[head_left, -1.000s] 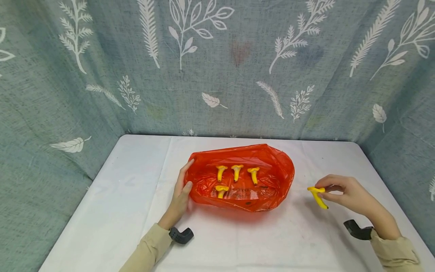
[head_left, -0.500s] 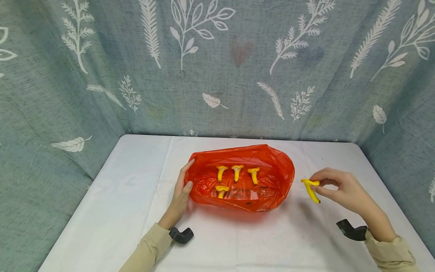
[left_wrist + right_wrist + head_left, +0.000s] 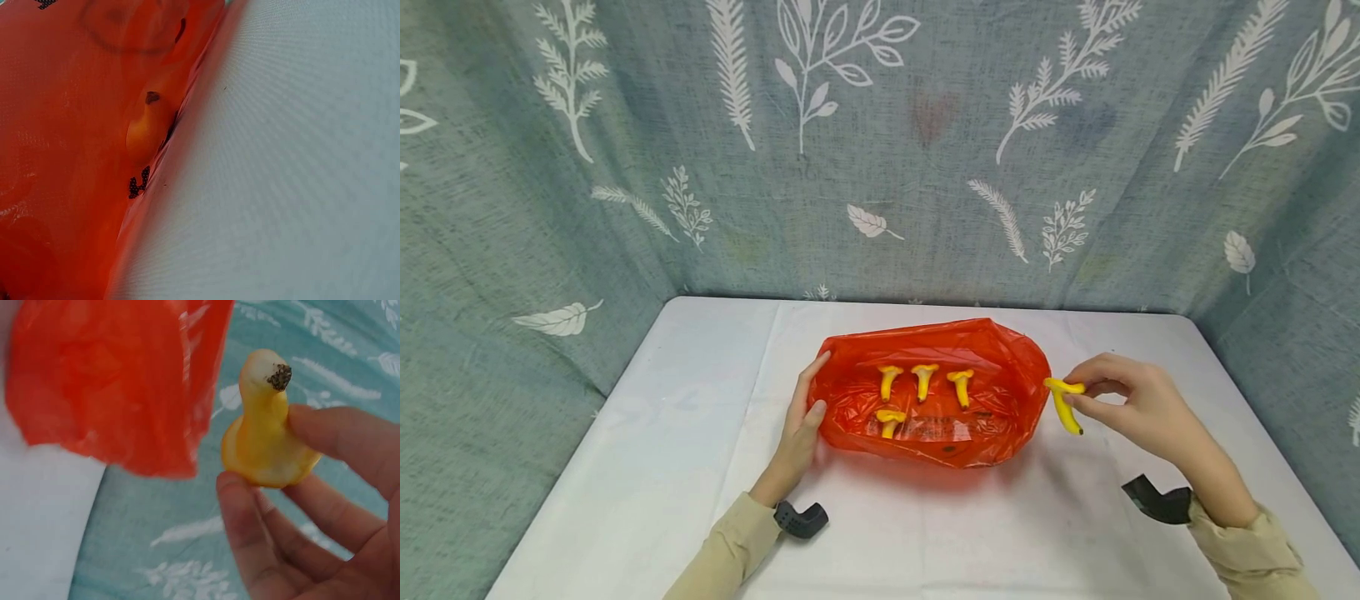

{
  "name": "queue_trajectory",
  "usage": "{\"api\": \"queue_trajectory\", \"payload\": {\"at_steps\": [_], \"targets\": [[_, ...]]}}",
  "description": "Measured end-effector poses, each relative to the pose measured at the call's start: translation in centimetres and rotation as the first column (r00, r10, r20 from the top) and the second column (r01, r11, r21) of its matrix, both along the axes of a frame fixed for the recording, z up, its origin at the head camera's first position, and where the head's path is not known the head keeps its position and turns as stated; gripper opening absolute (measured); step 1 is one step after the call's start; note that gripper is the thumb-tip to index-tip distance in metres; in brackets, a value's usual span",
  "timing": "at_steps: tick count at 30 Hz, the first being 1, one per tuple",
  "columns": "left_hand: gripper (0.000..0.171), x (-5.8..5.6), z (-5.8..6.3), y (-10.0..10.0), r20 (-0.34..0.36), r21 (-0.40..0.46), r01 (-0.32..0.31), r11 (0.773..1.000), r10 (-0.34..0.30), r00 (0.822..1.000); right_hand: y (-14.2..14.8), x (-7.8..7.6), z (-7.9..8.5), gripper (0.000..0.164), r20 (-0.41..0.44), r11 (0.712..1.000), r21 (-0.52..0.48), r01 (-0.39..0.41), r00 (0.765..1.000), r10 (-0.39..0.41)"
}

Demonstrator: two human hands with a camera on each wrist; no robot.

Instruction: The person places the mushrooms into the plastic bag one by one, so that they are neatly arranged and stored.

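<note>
A red plastic bag [image 3: 1018, 400] lies on its side, its wide mouth spread open in the head view. My left hand [image 3: 796, 429] holds the bag's left edge, thumb in front and fingers along the side. Inside lie several yellow chanterelle mushrooms, three in a row and one chanterelle [image 3: 890, 423] nearer the front. My right hand [image 3: 1138, 408] pinches another chanterelle [image 3: 1066, 408] between thumb and fingers, right at the bag's right rim. In the right wrist view, that chanterelle [image 3: 269, 431] shows its dark-tipped stem. The left wrist view shows one mushroom [image 3: 147, 134] through the red film.
A white cloth covers the table [image 3: 647, 467] beneath the bag. Behind and on both sides hangs a grey-green curtain [image 3: 880, 208] with white leaf prints. A black curved piece sits at each wrist by the beige sleeves [image 3: 1251, 546].
My right hand has moved left and slightly up with the chanterelle, from apart from the bag to its right rim. My left hand and the bag have stayed in place.
</note>
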State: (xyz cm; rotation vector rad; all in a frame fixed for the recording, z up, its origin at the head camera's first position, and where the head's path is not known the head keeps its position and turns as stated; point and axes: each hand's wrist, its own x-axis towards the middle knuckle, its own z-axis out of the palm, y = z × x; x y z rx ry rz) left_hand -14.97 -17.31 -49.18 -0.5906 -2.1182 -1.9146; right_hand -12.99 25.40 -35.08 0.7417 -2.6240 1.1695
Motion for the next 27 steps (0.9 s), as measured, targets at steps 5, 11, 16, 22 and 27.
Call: {"api": "queue_trajectory", "payload": {"at_steps": [5, 11, 16, 22, 27], "targets": [[0.063, 0.0, 0.0, 0.0, 0.002, 0.002, -0.001, 1.0, 0.001, 1.0, -1.6, -0.5, 1.0, 0.019, 0.0, 0.999, 0.05, 0.003, 1.0, -0.003], [0.062, -0.1, 0.0, 0.0, 0.006, 0.01, 0.001, 1.0, -0.001, 1.0, -3.5, -1.2, 2.0, 0.013, 0.046, 0.994, 0.111, 0.006, 0.999, -0.011], [0.062, -0.1, -0.1, 0.1, 0.009, 0.005, -0.003, 1.0, 0.003, 1.0, -5.1, -1.7, 2.8, 0.011, 0.112, 0.989, 0.144, -0.014, 0.994, -0.002], [0.063, 0.0, 0.1, 0.1, 0.008, 0.001, -0.002, 1.0, 0.002, 1.0, -7.2, -2.9, 3.7, 0.01, 0.114, 0.974, 0.216, -0.07, 0.992, 0.046], [0.062, 0.0, 0.0, 0.1, 0.008, -0.001, 0.005, 1.0, -0.005, 1.0, -9.0, -4.2, 3.8, 0.008, 0.083, 0.953, 0.279, -0.121, 0.991, 0.102]]}}
